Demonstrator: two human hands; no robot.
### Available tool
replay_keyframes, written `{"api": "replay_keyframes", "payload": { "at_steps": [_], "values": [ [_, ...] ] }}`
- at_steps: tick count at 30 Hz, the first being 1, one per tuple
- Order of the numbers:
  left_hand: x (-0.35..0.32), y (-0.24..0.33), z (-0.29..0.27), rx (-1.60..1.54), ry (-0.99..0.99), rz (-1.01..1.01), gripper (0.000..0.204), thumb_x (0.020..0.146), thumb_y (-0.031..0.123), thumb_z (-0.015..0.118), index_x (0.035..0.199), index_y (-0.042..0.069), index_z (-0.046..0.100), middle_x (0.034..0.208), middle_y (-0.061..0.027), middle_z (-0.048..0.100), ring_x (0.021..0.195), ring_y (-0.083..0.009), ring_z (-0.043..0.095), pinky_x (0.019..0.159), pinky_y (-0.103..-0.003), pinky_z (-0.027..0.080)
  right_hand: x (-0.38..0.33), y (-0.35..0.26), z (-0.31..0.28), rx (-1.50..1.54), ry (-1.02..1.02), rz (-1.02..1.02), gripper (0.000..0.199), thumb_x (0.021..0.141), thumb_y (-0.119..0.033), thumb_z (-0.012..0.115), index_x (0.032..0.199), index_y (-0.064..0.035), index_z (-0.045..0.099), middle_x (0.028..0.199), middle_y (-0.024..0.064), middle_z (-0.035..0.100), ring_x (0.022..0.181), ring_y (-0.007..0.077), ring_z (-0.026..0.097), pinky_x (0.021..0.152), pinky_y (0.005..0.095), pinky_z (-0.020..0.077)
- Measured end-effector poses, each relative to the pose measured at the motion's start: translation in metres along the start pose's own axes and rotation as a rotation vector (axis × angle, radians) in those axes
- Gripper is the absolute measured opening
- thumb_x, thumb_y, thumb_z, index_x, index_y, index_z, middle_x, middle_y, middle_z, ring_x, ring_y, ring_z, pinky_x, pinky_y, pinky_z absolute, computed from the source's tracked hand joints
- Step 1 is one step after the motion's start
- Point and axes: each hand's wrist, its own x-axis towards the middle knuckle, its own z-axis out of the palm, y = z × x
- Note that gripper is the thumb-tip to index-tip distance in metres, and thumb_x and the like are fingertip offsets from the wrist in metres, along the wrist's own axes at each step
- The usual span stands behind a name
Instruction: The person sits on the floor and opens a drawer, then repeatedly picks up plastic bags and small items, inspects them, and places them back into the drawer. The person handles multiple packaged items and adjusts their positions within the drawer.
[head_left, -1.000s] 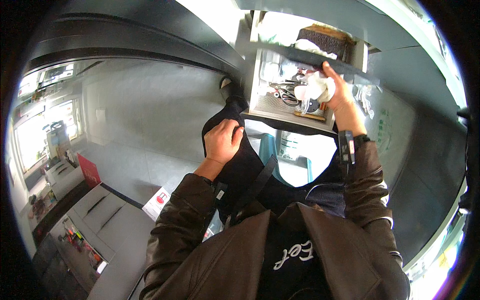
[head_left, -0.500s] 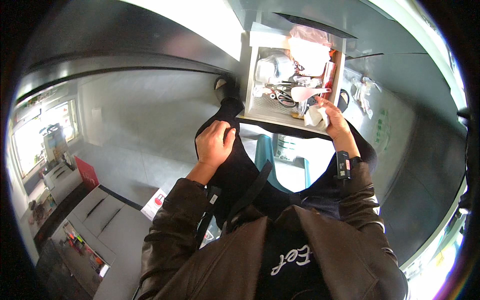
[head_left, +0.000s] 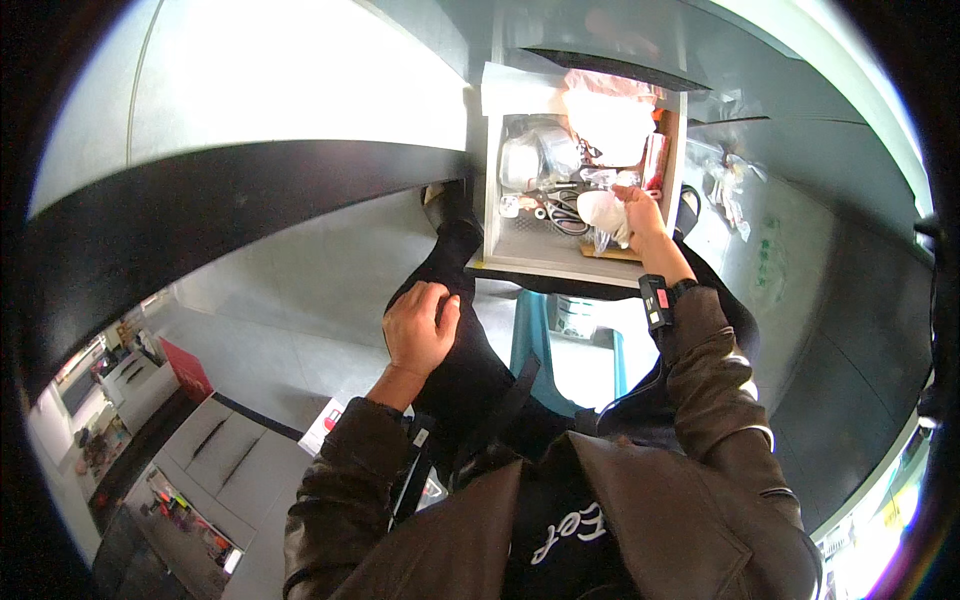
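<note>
My right hand point(head_left: 643, 218) reaches into an open drawer point(head_left: 487, 225), its fingers closed. A pale, rounded thing point(head_left: 600, 209) juts from the fingertips; the hand hides the rest, so I cannot tell whether it is the pink spoon or the crumpled white wrapper seen earlier. Just left of it in the drawer lie black-handled scissors point(head_left: 566, 210). My left hand point(head_left: 421, 325) rests on my left thigh, fingers curled in and nothing visible in them.
The drawer also holds clear plastic packaging point(head_left: 540, 158), a pink-and-white bag point(head_left: 610, 115) and a red packet point(head_left: 655, 160). Between my legs stands a blue-green stool point(head_left: 533, 335). Plastic scraps point(head_left: 735, 195) lie right of the drawer. A dark cabinet edge point(head_left: 250, 205) runs along the left.
My right hand has moved further into the drawer and to the left, over the spot where the pink spoon's handle was. My left hand stays on my thigh. The view has shifted slightly.
</note>
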Motion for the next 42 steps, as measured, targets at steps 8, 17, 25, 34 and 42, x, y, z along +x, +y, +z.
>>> {"api": "replay_keyframes", "payload": {
  "at_steps": [8,17,25,34,42],
  "values": [
    [0.006,-0.005,-0.001,0.005,-0.01,-0.002,0.014,0.088,0.018,0.073,0.087,0.009,0.062,0.078,-0.0066,0.061,0.07,-0.0301,0.062,0.064,-0.042,0.048,0.103,-0.07,0.043,-0.716,0.247,-0.653,0.077,0.084,-0.013,0.077,0.153,-0.0115,0.042,0.119,0.0148,0.066,0.11,0.0329,0.064,0.099,0.0443,0.0496],
    [0.007,-0.006,-0.003,0.021,-0.031,-0.019,0.015,0.087,0.018,0.074,0.087,0.01,0.061,0.08,-0.0067,0.06,0.073,-0.0306,0.062,0.065,-0.042,0.048,0.148,-0.074,0.057,0.034,0.173,-0.48,0.021,0.086,-0.016,0.076,0.103,-0.0037,0.074,0.09,0.0045,0.071,0.084,0.0191,0.068,0.073,0.0348,0.0548],
    [0.006,-0.002,-0.002,0.054,-0.028,-0.011,0.016,0.088,0.019,0.073,0.086,0.01,0.06,0.079,-0.0069,0.06,0.071,-0.0299,0.062,0.064,-0.043,0.048,0.123,-0.093,0.056,0.022,0.019,-0.455,0.015,0.091,-0.014,0.069,0.1,-0.0034,0.073,0.085,0.0044,0.07,0.077,0.0178,0.067,0.069,0.0335,0.0537],
    [0.008,-0.001,0.001,0.037,-0.058,-0.022,0.017,0.089,0.02,0.072,0.085,0.01,0.059,0.079,-0.0071,0.059,0.074,-0.0319,0.062,0.066,-0.044,0.05,0.025,0.006,-0.004,0.04,0.021,-0.159,0.007,0.097,-0.005,0.06,0.093,-0.0042,0.065,0.088,0.0068,0.068,0.076,0.018,0.067,0.066,0.0332,0.0558],
    [0.003,0.001,0.001,0.038,-0.058,-0.04,0.016,0.09,0.021,0.071,0.085,0.01,0.061,0.083,-0.008,0.062,0.079,-0.0333,0.064,0.069,-0.045,0.05,-0.01,0.04,-0.019,0.165,0.362,-0.274,0.006,0.097,-0.01,0.068,0.096,-0.0059,0.064,0.083,-0.0002,0.064,0.074,0.0107,0.06,0.068,0.0269,0.0514]
  ]
}}
